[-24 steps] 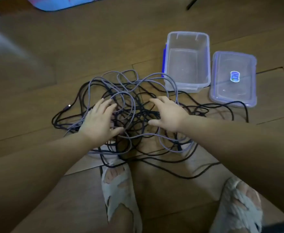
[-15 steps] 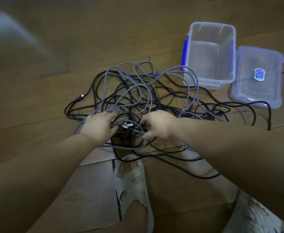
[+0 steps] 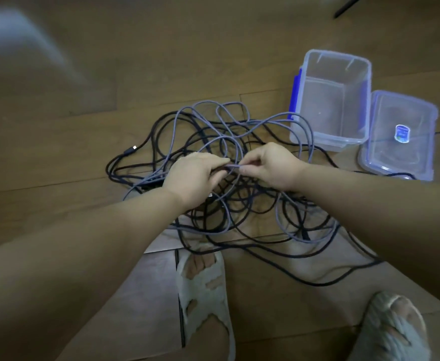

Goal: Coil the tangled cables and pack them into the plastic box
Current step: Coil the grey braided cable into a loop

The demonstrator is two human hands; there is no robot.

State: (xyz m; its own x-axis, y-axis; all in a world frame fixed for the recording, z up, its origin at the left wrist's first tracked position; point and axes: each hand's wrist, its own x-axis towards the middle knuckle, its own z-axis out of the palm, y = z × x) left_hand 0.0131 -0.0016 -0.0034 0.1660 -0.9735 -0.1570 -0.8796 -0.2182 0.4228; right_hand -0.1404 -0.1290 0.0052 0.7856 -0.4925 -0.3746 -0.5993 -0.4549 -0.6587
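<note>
Grey cable [image 3: 233, 166] between left hand [image 3: 195, 175] and right hand [image 3: 273, 168].

Floor [image 3: 161, 69]: brown wooden boards under me, with seams that run across.
Cables [image 3: 239, 209]: one tangled heap of black and grey-purple cables lies on the boards before my feet.
Plastic box [image 3: 331, 100]: clear, stands open on the floor, right of the heap, one grey loop touching it.
Lid [image 3: 401, 136]: lies flat just beside the box, with a small sticker.
Slippers [image 3: 203, 290]: my two pale slippers stand on the boards.
</note>
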